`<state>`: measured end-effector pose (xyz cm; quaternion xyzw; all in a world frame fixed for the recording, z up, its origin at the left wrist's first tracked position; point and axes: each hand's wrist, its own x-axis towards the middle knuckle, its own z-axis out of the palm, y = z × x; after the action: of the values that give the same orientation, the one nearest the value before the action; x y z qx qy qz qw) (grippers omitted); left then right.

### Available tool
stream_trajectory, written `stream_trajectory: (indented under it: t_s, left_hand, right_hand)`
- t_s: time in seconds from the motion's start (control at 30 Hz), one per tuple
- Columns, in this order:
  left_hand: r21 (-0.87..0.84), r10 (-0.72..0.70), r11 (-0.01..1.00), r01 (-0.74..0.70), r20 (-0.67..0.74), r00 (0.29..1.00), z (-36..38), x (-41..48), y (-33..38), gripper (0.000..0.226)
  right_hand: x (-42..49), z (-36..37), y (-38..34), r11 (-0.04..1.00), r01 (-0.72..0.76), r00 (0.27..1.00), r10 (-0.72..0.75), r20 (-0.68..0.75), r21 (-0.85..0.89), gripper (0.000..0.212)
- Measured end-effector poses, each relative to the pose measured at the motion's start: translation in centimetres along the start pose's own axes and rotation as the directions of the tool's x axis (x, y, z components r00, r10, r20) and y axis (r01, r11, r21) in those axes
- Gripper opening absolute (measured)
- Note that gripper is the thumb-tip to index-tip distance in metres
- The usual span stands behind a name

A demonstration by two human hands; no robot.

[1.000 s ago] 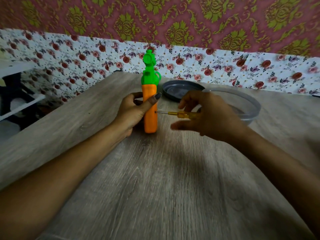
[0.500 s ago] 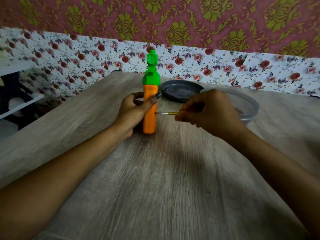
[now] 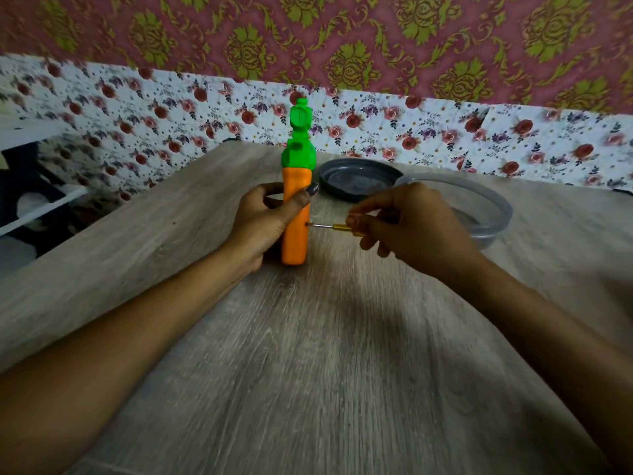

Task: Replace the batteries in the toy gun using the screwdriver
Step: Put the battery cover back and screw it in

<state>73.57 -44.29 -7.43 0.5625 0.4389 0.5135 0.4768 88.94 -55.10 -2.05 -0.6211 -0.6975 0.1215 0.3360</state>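
Observation:
The toy gun [image 3: 295, 241] stands upright on the wooden table [image 3: 308, 354], orange at the bottom and green on top. My left hand [image 3: 267, 221] wraps around its orange part from the left, thumb across the front. My right hand [image 3: 411, 224] pinches a small screwdriver [image 3: 330, 226] with a yellow handle. The screwdriver lies level, and its metal tip touches the right side of the orange part. Most of the handle is hidden inside my fingers.
A dark round lid [image 3: 359, 178] lies behind the toy. A clear plastic bowl [image 3: 493, 207] sits to the right, partly behind my right hand. The flowered wall runs along the table's far edge, and the table's left edge drops off beside a shelf [image 3: 30, 214].
My right hand's fingers have shifted on the screwdriver handle, closing over it and then loosening, while the tip stays at the same spot on the toy. My left hand has held still.

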Motion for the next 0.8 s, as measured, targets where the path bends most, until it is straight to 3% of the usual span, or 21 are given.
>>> stream_trajectory:
  t_s: [0.13, 0.27, 0.5, 0.63, 0.8]
  left_hand:
    - [0.011, 0.010, 1.000, -0.010, 0.009, 1.000, 0.08, -0.18, 0.19, 0.043]
    - [0.013, 0.007, 1.000, -0.007, -0.010, 1.000, 0.15, -0.22, 0.14, 0.044]
    - [-0.032, 0.003, 0.999, -0.003, 0.003, 1.000, 0.32, -0.55, 0.43, 0.041]
    - [0.010, 0.009, 1.000, -0.009, -0.006, 1.000, 0.25, -0.54, 0.48, 0.044]
    - [0.026, 0.000, 1.000, 0.001, -0.011, 1.000, 0.10, -0.31, 0.32, 0.044]
  right_hand:
    - [-0.10, -0.20, -0.05, 0.999, -0.025, 0.998, 0.023, 0.061, 0.044, 0.030]
    - [-0.12, -0.24, 0.19, 1.000, 0.021, 0.997, -0.022, -0.075, -0.021, 0.016]
    - [-0.14, -0.04, -0.02, 0.998, -0.039, 0.995, 0.034, 0.096, 0.048, 0.029]
    - [-0.10, -0.38, 0.15, 1.000, 0.013, 0.999, -0.014, -0.046, -0.015, 0.015]
    - [-0.03, -0.12, -0.14, 0.999, -0.034, 0.996, 0.031, 0.082, 0.039, 0.022]
